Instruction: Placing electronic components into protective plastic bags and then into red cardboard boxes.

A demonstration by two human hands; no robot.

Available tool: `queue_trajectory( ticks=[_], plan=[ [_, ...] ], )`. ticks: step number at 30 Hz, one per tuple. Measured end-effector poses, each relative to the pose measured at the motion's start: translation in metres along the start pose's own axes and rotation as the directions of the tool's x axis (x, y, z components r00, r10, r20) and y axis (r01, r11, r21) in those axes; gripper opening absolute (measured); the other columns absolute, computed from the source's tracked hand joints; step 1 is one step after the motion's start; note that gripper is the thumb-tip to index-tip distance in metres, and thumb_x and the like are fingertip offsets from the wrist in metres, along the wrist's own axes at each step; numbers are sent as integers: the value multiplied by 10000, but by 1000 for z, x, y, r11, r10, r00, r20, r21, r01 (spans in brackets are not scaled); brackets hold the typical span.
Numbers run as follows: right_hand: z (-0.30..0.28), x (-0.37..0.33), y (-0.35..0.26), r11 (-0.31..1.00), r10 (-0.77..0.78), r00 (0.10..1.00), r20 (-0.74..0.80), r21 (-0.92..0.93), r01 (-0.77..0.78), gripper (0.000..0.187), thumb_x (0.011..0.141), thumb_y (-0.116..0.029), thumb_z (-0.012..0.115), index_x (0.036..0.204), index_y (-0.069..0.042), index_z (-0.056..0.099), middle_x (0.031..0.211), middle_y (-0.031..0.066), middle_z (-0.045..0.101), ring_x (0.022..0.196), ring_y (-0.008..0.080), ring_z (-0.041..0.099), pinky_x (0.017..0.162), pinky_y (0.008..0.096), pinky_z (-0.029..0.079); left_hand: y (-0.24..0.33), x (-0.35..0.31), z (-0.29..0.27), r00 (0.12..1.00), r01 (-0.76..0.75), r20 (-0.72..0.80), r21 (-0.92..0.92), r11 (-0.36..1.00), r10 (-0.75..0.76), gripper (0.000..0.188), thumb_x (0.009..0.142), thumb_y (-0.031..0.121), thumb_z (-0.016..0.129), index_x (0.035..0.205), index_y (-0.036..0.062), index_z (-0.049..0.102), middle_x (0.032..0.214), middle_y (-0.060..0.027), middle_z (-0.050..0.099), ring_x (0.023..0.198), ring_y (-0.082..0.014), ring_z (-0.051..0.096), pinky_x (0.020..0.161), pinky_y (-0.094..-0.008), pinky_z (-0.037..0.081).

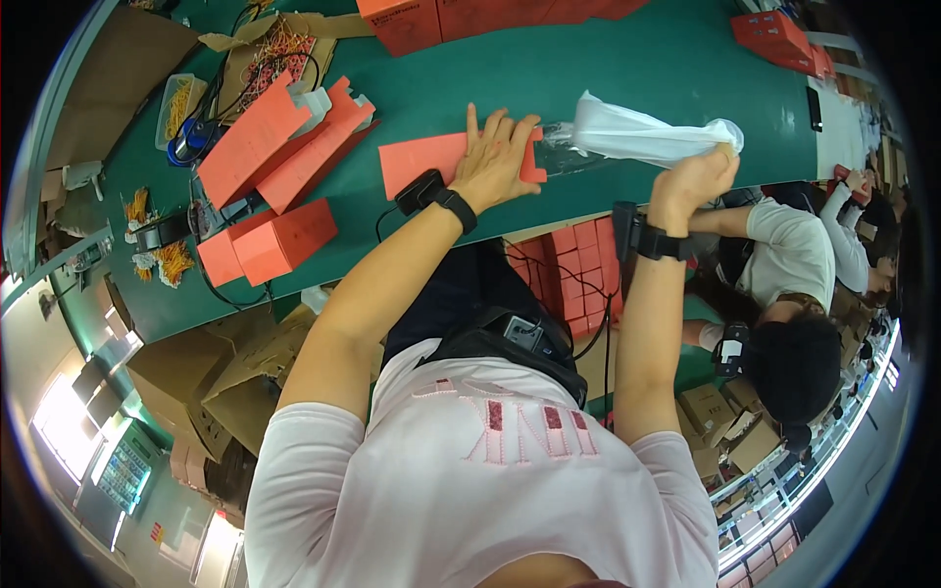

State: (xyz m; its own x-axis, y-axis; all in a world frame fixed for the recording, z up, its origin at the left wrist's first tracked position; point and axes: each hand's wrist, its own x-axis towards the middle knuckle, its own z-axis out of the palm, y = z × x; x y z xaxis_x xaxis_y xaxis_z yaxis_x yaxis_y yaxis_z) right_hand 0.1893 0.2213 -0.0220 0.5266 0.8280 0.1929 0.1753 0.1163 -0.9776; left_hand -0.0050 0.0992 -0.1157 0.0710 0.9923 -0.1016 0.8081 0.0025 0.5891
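A flat, salmon-red cardboard box point(419, 163) lies on the green table in front of me. My left hand point(493, 162) rests on its right part with the fingers spread, holding it down. Just right of the box, a long white wrapped bundle point(637, 132) stretches above the table. My right hand point(698, 184) is closed round the bundle's right end; what is inside the wrapping is hidden. Crinkled clear plastic point(564, 152) runs between the bundle's left end and the box.
Several open red boxes point(265, 162) stand at the left of the table point(470, 73). Behind them are a carton of wires point(279, 54) and a blue tape roll point(196, 142). Red boxes point(402, 22) line the far edge. A co-worker point(794, 250) sits at the right.
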Motion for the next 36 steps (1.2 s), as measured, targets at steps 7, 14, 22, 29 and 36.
queue_trajectory(
  ticks=[7, 14, 22, 29, 36],
  plan=[
    [-10, -20, -64, 878, 308, 877, 369, 245, -411, 308, 1050, -166, 447, 1215, 70, 556, 1092, 156, 602, 1001, 306, 632, 875, 456, 586, 72, -22, -66, 992, 34, 11, -983, 178, -127, 907, 881, 305, 768, 1537, 4, 218, 1492, -261, 363, 1358, -374, 426, 1111, -481, 398],
    [-56, 13, -122, 937, -333, 832, 445, 53, 346, 254, 982, -20, 488, 1171, 39, 647, 1122, 93, 672, 1038, 164, 622, 941, 295, 486, 64, -61, -101, 919, 251, 333, -907, -338, -213, 535, 907, 296, 704, 1332, 71, 471, 1112, -85, 615, 871, -193, 632, 658, -306, 548],
    [-39, -16, -194, 387, -528, 104, 843, 130, 913, 170, 825, -125, 764, 838, -6, 644, 821, 91, 556, 798, 284, 532, 722, 349, 451, 86, -82, -136, 925, 120, 153, -986, -114, -347, 491, 938, 287, 685, 1305, 36, 479, 1149, -109, 611, 955, -182, 654, 631, -310, 569],
    [-62, 17, -176, 980, 166, 101, 981, -175, 90, 375, 931, 21, 437, 1255, 78, 616, 1065, 51, 688, 931, 115, 625, 798, 261, 516, 91, -86, -142, 940, -31, 26, -987, -160, -341, 464, 973, 285, 650, 1304, 33, 444, 1176, -133, 590, 933, -191, 648, 636, -318, 570],
    [-71, -17, -130, 895, 360, 183, 915, -283, -345, 377, 1009, -185, 580, 1335, 5, 565, 1077, 43, 697, 847, 89, 692, 661, 234, 584, 90, -100, -151, 946, -171, -248, -930, 326, -211, 413, 1027, 317, 557, 1286, 13, 452, 1171, -115, 581, 953, -148, 616, 769, -290, 530]
  ],
)
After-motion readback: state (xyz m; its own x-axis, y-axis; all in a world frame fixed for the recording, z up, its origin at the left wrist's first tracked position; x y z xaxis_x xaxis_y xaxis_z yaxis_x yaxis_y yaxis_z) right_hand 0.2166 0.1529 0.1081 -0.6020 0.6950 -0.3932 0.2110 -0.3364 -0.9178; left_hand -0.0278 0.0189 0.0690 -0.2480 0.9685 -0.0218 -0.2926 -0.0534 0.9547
